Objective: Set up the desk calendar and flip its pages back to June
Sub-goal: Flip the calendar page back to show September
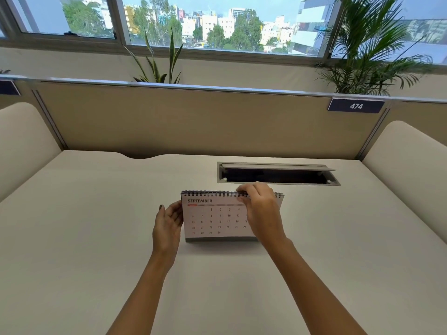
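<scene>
A white spiral-bound desk calendar (215, 218) stands upright on the desk (96, 226), a little right of centre. Its front page reads SEPTEMBER. My left hand (168, 224) rests against the calendar's left edge, fingers slightly curled, steadying it. My right hand (260, 209) reaches over the right half of the calendar, fingertips pinching at the top by the spiral binding. It hides the page's right columns.
Behind the calendar, an open cable tray slot (278, 176) is set in the desk. A beige partition (193, 122) with a "474" label (356, 106) closes the back. Curved side panels stand left and right. Plants sit beyond the partition.
</scene>
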